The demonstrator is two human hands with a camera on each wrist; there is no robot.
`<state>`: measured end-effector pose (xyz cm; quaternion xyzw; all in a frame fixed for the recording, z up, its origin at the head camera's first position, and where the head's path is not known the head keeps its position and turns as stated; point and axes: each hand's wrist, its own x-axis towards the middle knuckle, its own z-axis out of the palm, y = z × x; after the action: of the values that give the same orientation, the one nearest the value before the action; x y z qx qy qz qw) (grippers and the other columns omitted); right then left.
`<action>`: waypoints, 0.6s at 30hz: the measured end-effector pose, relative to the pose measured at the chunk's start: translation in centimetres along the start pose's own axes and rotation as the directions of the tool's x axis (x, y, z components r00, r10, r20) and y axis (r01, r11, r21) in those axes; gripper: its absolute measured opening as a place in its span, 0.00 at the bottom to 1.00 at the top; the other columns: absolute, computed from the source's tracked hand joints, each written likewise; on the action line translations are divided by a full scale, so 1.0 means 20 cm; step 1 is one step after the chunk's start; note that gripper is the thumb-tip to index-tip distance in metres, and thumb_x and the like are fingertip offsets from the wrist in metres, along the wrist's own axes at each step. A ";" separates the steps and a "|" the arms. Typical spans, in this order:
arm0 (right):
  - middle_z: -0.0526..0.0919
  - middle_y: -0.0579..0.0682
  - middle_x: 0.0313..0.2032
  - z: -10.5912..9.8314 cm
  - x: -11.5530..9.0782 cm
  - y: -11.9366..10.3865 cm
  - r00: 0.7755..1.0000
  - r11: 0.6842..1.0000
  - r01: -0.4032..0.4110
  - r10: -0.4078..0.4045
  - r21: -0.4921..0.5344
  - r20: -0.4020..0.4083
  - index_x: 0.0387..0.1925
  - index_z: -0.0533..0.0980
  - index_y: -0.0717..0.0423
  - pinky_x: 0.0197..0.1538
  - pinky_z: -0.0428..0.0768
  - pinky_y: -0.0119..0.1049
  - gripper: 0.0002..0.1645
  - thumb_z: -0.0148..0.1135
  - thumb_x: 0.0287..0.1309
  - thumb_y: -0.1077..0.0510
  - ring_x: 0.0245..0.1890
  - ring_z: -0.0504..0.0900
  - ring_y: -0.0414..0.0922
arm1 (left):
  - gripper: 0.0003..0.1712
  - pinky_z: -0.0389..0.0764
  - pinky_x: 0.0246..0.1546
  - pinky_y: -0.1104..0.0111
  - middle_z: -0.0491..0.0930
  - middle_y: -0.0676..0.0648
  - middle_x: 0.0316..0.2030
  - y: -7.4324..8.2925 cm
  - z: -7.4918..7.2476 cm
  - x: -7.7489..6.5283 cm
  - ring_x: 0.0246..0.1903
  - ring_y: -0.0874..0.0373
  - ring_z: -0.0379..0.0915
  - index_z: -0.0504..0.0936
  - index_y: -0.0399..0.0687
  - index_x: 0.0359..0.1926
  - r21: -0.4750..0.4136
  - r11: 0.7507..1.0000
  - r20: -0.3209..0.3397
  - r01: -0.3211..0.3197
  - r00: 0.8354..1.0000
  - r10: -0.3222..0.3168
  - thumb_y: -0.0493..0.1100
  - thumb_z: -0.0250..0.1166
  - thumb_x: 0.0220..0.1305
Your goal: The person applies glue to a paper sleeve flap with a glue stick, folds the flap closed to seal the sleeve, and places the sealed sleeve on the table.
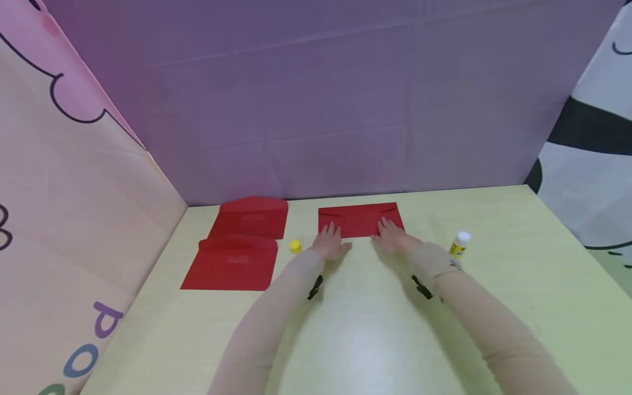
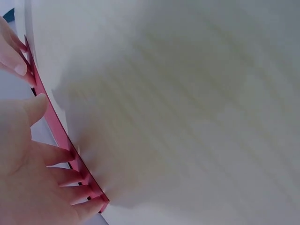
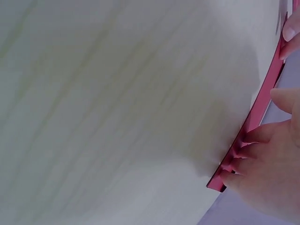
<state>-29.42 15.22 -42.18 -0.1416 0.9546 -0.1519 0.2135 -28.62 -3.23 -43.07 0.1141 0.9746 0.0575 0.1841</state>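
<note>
A red envelope lies on the table near its back edge, its flap folded over along the far side. On its near left corner rests my left hand, fingers spread and fairly straight. My right hand touches the near right part of the envelope, fingers extended. Both wrist views show the fingertips on the red envelope, seen edge-on. To the right stands a glue stick with a white top and a yellow body. Its yellow cap sits left of my left hand.
Two more red envelopes with raised flaps lie at the left, the nearer envelope overlapping the farther envelope. A purple cloth wall rises behind the table. Printed panels stand at the left and right sides.
</note>
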 end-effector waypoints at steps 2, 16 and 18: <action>0.38 0.70 0.64 0.00 0.01 0.00 1.000 1.000 0.000 0.000 -0.004 -0.001 0.62 0.42 0.75 0.64 0.43 0.53 0.38 0.36 0.66 0.49 0.64 0.36 0.64 | 0.39 0.46 0.64 0.59 0.39 0.44 0.68 0.00 -0.01 0.00 0.67 0.50 0.34 0.45 0.45 0.68 0.003 1.000 0.004 0.005 1.000 -0.005 0.61 0.43 0.64; 0.40 0.69 0.64 -0.02 0.01 -0.02 0.999 0.999 -0.036 0.036 -0.017 -0.018 0.63 0.43 0.72 0.63 0.44 0.54 0.38 0.39 0.65 0.49 0.64 0.37 0.63 | 0.36 0.49 0.63 0.58 0.47 0.46 0.67 0.00 -0.08 -0.01 0.66 0.51 0.40 0.51 0.46 0.67 0.096 0.995 -0.013 -0.013 1.000 0.015 0.59 0.44 0.64; 0.40 0.70 0.64 -0.03 0.00 -0.02 0.999 0.999 -0.031 0.031 -0.019 -0.019 0.64 0.44 0.71 0.63 0.44 0.55 0.37 0.39 0.65 0.49 0.64 0.38 0.64 | 0.35 0.50 0.63 0.58 0.49 0.46 0.66 -0.01 -0.09 -0.02 0.66 0.52 0.42 0.53 0.45 0.66 0.121 0.992 -0.028 -0.043 0.999 0.046 0.59 0.45 0.64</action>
<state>-29.61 14.98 -41.54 -0.1274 0.9601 -0.1407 0.2055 -29.04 -3.57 -41.27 0.1459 0.9762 0.0044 0.1605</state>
